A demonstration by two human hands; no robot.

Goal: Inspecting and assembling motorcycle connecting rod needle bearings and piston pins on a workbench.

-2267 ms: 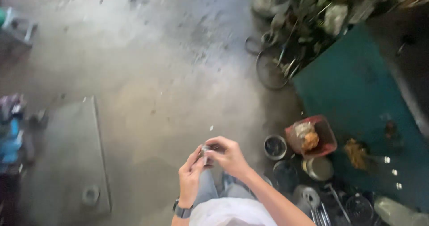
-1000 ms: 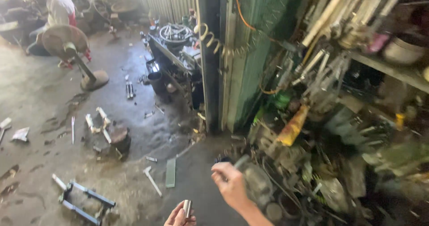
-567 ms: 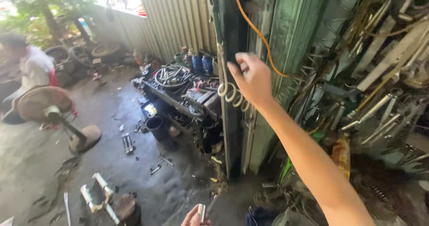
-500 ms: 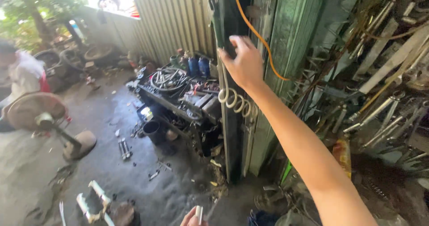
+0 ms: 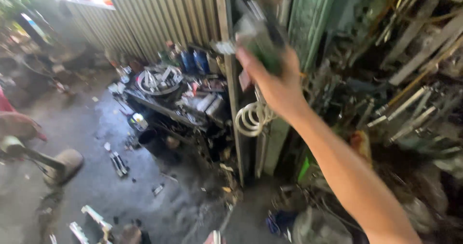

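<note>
My right hand [image 5: 279,85] is raised at arm's length in front of a dark upright post [image 5: 226,65]. Its fingers are closed around a blurred green and grey object [image 5: 258,35], too smeared by motion to identify. A white coiled hose [image 5: 251,118] hangs on the post just below my wrist. Only the tip of my left hand [image 5: 210,239] shows at the bottom edge, pinching a small flat metal piece [image 5: 217,236].
A cluttered engine and parts bench [image 5: 169,97] stands left of the post against a corrugated metal wall [image 5: 154,17]. Racks of metal rods and tools [image 5: 415,89] fill the right. A floor fan [image 5: 53,164] and a person in red [image 5: 14,123] are at left on wet concrete.
The view has moved closer to the post. My right hand, which reached up to the post, now grips a green object and is blurred by motion. My left hand has sunk lower.
</note>
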